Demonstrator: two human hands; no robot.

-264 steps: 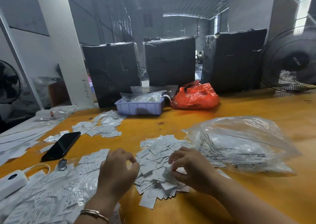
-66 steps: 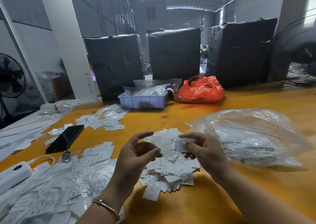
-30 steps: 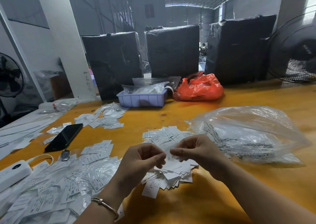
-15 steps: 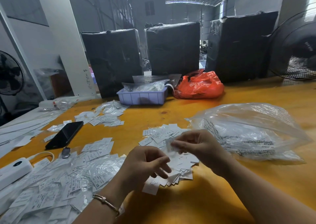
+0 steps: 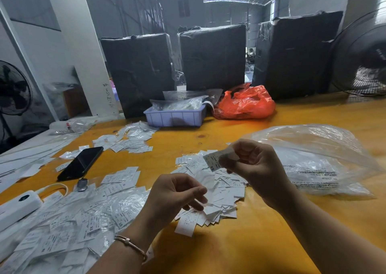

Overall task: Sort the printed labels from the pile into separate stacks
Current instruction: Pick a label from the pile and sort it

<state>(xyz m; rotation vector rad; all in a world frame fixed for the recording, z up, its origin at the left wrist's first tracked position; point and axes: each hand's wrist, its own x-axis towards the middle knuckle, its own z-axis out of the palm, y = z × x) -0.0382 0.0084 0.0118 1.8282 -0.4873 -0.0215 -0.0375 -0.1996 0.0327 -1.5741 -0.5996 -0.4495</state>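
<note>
A person sorted printed labels at an orange-yellow desk (image 5: 271, 242). The right hand (image 5: 253, 169), raised above the desk, pinched a single white label (image 5: 215, 160) between thumb and curled fingers; the letters "XS" showed on its lower end. The left hand (image 5: 174, 196), a thin bracelet (image 5: 130, 244) on its wrist, hovered lower, fingers loosely curled with fingertips near a thin clear film (image 5: 205, 179); whether it gripped the film could not be told.

Beneath both hands, near the middle of the desk toward its front edge, lay the pile of labels (image 5: 219, 198). A wider spread of labels in clear sleeves (image 5: 69, 221) covered the front-left corner, and a smaller group (image 5: 129, 142) lay farther back on the left. A black phone (image 5: 80, 163) rested between those two, with a white power bank (image 5: 16, 208) at the left edge.

A large clear plastic bag (image 5: 313, 158) lay just right of the pile. At the far edge stood a lavender tray (image 5: 174, 117) holding clear bags and, beside it, a red plastic bag (image 5: 244, 104), in front of three black-wrapped bales (image 5: 213, 58). A fan (image 5: 363, 54) stood at the far-right corner.
</note>
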